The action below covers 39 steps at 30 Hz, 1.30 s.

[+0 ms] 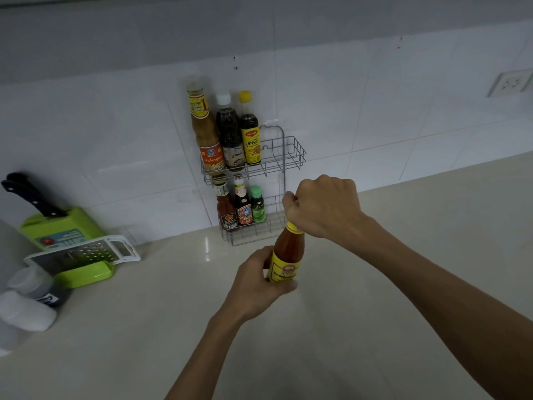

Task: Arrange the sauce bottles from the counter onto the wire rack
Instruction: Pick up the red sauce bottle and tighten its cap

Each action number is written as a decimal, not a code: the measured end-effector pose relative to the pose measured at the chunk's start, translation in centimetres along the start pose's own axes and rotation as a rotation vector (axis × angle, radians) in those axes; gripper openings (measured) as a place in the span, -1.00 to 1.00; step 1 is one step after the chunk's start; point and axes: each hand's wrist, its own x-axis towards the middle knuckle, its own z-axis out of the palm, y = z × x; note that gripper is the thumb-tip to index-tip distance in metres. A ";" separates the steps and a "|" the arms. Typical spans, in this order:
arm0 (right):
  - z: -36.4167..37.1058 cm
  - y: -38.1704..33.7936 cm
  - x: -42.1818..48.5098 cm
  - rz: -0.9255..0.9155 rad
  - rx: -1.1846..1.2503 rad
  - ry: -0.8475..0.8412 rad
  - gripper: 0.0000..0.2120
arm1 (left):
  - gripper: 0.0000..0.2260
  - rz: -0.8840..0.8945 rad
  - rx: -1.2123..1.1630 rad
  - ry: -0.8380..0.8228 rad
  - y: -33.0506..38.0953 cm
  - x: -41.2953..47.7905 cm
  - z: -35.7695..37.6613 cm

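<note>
An orange chili sauce bottle with a yellow label stands upright on the counter in front of the wire rack. My left hand wraps around its lower body. My right hand is closed over its top, hiding the cap. The two-tier rack hangs on the tiled wall. Three tall bottles fill the left of its upper shelf; the right part of that shelf is bare. Three small bottles stand on the lower shelf.
At the left, a green knife block with a black-handled knife stands by the wall, a white grater lies on a green board, and two white-capped shakers sit near the edge. A wall socket is at the far right.
</note>
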 end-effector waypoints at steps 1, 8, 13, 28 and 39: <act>0.1 -0.1 0.0 0.007 0.028 0.006 -0.47 | -0.45 0.013 -0.001 0.017 -0.2 0.2 0.0; 2.3 0.3 -0.5 -0.042 0.497 -0.061 -0.47 | -0.53 0.046 -0.168 0.114 -0.1 2.6 -0.9; 6.1 1.2 -0.4 0.049 0.757 -0.225 -0.55 | -0.59 0.070 -0.130 0.132 -0.2 4.7 -0.9; 16.6 2.9 8.2 0.275 0.871 -0.178 -0.73 | -0.69 -0.146 0.102 0.093 -5.0 16.2 -4.2; 25.2 2.5 13.9 0.377 0.716 -0.386 -0.63 | -0.66 -0.260 0.072 0.182 -10.2 21.2 -3.7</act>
